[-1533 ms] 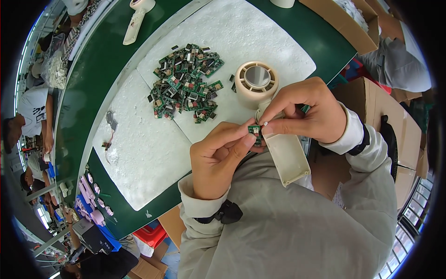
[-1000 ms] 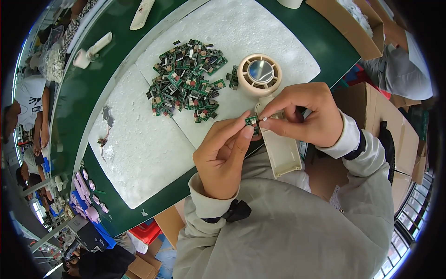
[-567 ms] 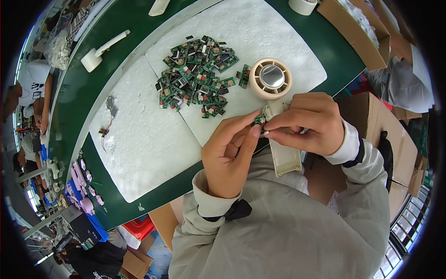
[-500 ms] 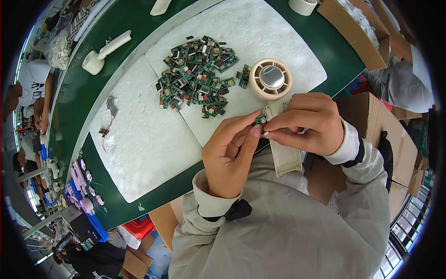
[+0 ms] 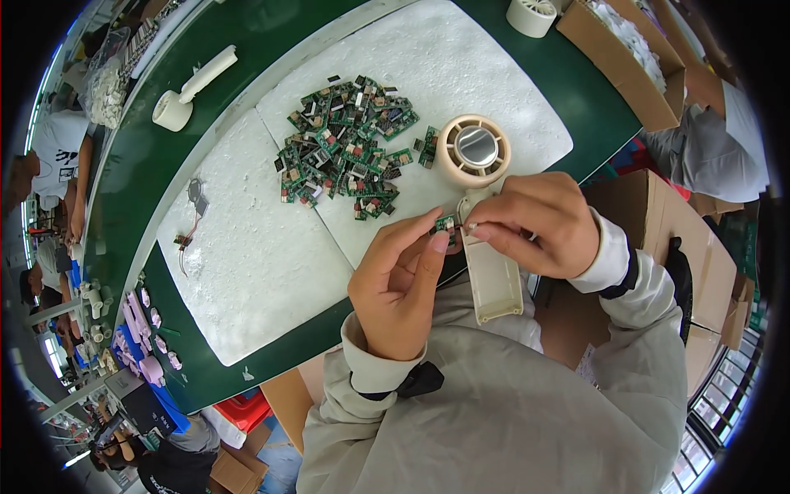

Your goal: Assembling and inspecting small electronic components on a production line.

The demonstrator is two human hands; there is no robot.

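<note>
A cream handheld fan (image 5: 448,174) with a round silver centre lies with its head on the white foam sheet. Its handle shell (image 5: 496,288), hollow side up, reaches toward my lap beneath my hands. Between thumb and fingers, my left hand (image 5: 395,284) pinches a small green circuit board (image 5: 445,223) beside the top of the handle. My right hand (image 5: 547,226) is closed over the handle's upper end, thumb and forefinger pinching a tiny white piece (image 5: 472,227), perhaps a connector. Any wires between the board and that piece are too small to make out.
A heap of green circuit boards (image 5: 346,152) covers the middle of the foam sheet (image 5: 247,305). To the left lies a small wired part (image 5: 197,202). Another cream fan body (image 5: 173,109) rests on the green table, and an open carton (image 5: 634,58) stands at the far right.
Both hands have shifted slightly left, and the right fingertips have drawn a little away from the board. More of the hollow handle shows. The whole view has shifted slightly.
</note>
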